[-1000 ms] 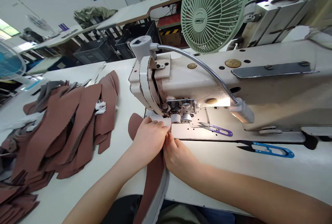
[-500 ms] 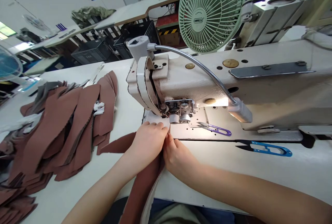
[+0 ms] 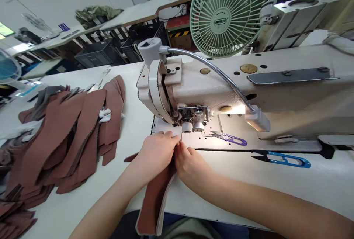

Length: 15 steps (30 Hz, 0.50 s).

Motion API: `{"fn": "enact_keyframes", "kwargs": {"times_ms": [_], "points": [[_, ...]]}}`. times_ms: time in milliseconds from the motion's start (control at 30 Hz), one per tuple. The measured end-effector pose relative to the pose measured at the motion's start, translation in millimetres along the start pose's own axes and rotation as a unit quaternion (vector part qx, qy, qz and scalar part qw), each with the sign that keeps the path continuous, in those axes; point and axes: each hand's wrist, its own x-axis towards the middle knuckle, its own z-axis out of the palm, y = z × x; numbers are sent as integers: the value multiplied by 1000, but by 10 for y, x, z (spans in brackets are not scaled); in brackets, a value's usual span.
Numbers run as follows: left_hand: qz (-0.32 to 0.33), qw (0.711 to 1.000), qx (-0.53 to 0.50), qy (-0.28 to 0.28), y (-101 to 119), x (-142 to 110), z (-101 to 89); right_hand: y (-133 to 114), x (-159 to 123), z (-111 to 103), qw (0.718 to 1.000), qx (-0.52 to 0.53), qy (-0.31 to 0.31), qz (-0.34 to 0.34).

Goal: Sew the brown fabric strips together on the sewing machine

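Observation:
A brown fabric piece (image 3: 155,204) with a pale underside runs from the table's front edge up to the sewing machine (image 3: 193,84). My left hand (image 3: 160,148) lies over it just in front of the machine's needle area, fingers bent and pressed on the cloth. Close against it, my right hand (image 3: 189,161) pinches the fabric's right edge between thumb and fingers. Beyond my fingers a white part of the work (image 3: 167,127) lies flat beside the machine's rollers (image 3: 192,126). The needle itself is hidden.
Purple thread snips (image 3: 229,138) lie on the machine bed, blue thread snips (image 3: 284,159) on the table to the right. Stacked brown fabric pieces (image 3: 66,132) spread over the left side. A lit lamp (image 3: 257,118) hangs from a bendable neck; a green fan (image 3: 224,19) stands behind.
The brown fabric has moved forward toward the machine, so its near end now shows at the table edge. Less of its left point sticks out beside my left hand. Both hands stay close together.

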Motion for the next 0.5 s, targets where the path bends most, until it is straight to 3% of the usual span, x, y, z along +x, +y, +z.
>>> {"fn": "enact_keyframes", "kwargs": {"times_ms": [233, 367, 500], "points": [[1, 1000, 13, -14, -55, 39, 23, 2, 23, -117, 994, 61, -90, -22], [-14, 999, 20, -26, -50, 68, 1, 53, 33, -77, 995, 70, -61, -19], [21, 1000, 6, 1, -83, 39, -5, 105, 32, -53, 997, 71, -36, 3]]}}
